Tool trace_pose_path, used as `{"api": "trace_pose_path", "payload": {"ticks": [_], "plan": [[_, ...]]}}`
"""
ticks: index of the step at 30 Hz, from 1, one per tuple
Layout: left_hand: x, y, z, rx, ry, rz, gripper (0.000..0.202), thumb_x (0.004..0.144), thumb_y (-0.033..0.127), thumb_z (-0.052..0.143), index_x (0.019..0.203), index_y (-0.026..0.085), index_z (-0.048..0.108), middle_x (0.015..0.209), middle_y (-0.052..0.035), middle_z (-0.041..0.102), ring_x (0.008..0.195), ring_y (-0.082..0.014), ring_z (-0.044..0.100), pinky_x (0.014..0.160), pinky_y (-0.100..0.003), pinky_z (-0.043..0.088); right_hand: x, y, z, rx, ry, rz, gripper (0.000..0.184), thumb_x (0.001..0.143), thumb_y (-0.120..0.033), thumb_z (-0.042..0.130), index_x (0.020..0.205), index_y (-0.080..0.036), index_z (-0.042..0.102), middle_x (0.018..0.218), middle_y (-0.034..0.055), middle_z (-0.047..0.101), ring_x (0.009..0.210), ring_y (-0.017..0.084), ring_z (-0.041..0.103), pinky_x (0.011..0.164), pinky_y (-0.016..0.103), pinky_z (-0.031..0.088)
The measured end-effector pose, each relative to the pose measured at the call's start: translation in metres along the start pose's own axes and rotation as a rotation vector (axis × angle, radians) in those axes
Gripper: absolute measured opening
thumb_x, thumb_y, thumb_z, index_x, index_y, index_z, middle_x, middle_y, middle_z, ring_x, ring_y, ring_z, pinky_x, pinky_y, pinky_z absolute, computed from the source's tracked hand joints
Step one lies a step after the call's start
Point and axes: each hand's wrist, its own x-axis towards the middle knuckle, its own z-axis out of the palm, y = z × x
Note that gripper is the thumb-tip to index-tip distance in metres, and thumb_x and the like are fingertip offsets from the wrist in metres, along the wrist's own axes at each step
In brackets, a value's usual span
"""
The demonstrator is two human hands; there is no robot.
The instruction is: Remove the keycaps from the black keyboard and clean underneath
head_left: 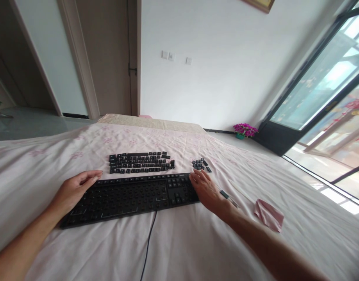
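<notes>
A black computer keyboard lies on the pink bedsheet, most of its keycaps off and its cable coming out toward me. My left hand is at its left end, thumb and fingers closed near the far corner. Over the right end rests my right hand, fingers stretched out and touching the keyboard; its thumb is hidden. Just beyond the keyboard, loose black keycaps are laid out in rows. A smaller group of number-pad keycaps sits to the right, close to my right fingertips.
A thin tool with a dark green middle lies beside my right wrist. Further right is a folded pink cloth. The keyboard's cable runs toward me over the wrinkled bedsheet. Potted purple flowers stand by the glass door.
</notes>
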Motion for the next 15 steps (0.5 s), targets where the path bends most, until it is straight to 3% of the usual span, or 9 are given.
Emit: {"api": "trace_pose_path", "payload": {"ticks": [7, 10, 12, 15], "plan": [[0.002, -0.002, 0.001, -0.003, -0.012, -0.011, 0.051, 0.080, 0.057, 0.056, 0.117, 0.022, 0.064, 0.124, -0.0059, 0.067, 0.117, -0.0248, 0.059, 0.109, -0.035, 0.037, 0.001, 0.000, -0.007, 0.069, -0.121, 0.027, 0.057, 0.077, 0.002, 0.047, 0.130, -0.015, 0.056, 0.139, 0.0139, 0.053, 0.137, 0.031, 0.035, 0.112, 0.055, 0.026], [0.004, -0.005, 0.001, 0.007, -0.022, 0.000, 0.052, 0.080, 0.058, 0.056, 0.117, 0.022, 0.064, 0.125, -0.0057, 0.067, 0.118, -0.0252, 0.059, 0.109, -0.035, 0.037, 0.011, 0.024, -0.009, 0.229, -0.106, 0.036, 0.059, 0.074, 0.003, 0.047, 0.124, -0.025, 0.063, 0.133, 0.0064, 0.060, 0.132, 0.025, 0.043, 0.108, 0.044, 0.035], [0.004, -0.007, 0.000, 0.009, -0.028, -0.001, 0.052, 0.080, 0.058, 0.056, 0.117, 0.022, 0.064, 0.126, -0.0060, 0.066, 0.118, -0.0256, 0.059, 0.108, -0.036, 0.038, 0.024, 0.049, -0.007, 0.296, -0.061, 0.149, 0.055, 0.079, 0.001, 0.045, 0.121, -0.027, 0.066, 0.124, 0.0035, 0.066, 0.121, 0.019, 0.054, 0.101, 0.033, 0.041], [0.004, -0.007, 0.000, -0.004, -0.022, -0.014, 0.053, 0.079, 0.058, 0.056, 0.117, 0.022, 0.064, 0.125, -0.0064, 0.067, 0.117, -0.0264, 0.060, 0.107, -0.036, 0.039, 0.045, 0.090, 0.001, 0.230, -0.079, 0.506, 0.040, 0.088, -0.013, 0.048, 0.116, -0.030, 0.070, 0.115, 0.0015, 0.071, 0.113, 0.019, 0.058, 0.094, 0.028, 0.043]]}}
